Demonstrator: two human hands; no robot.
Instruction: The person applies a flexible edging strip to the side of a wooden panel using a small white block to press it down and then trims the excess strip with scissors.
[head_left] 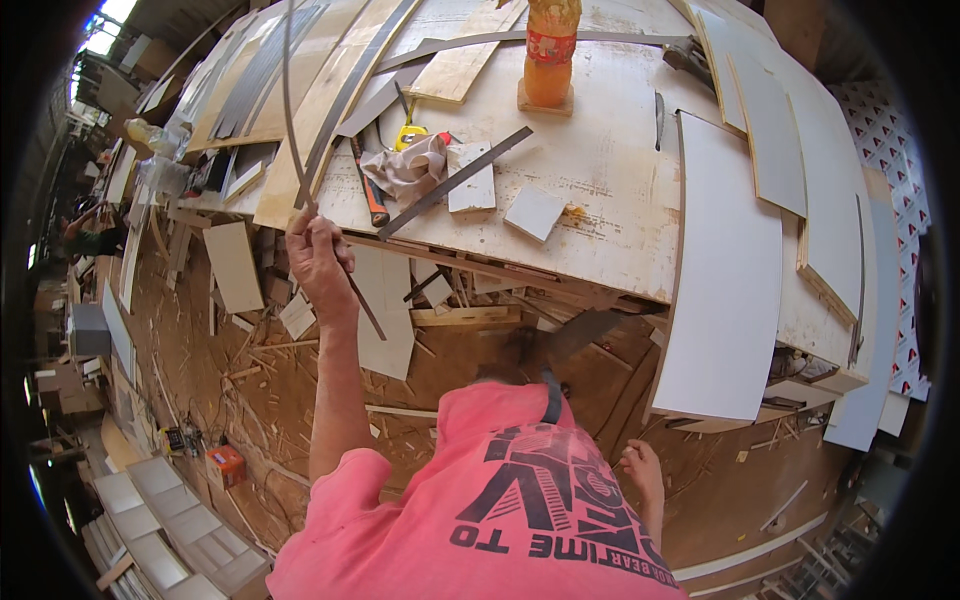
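Note:
My left hand [318,255] is raised at the front edge of the workbench [610,235], its fingers closed round a long thin dark strip [366,308]. One end of the strip rises past the top of the view; the other hangs below my hand. My right hand [640,465] hangs low beside my body, fingers loosely bent, with nothing visible in them. On the bench near my left hand lie an orange-and-black handled tool [372,195], a crumpled cloth [408,170], a yellow tape measure [408,136], a flat dark strip [455,185] and a small white board piece [535,212].
A bottle of orange liquid [550,65] stands on a small block farther back. At the right a large white panel [720,270] overhangs the bench edge, with more panels [830,220] beyond. Offcuts [235,265] litter the brown floor. An orange box [226,466] sits lower left.

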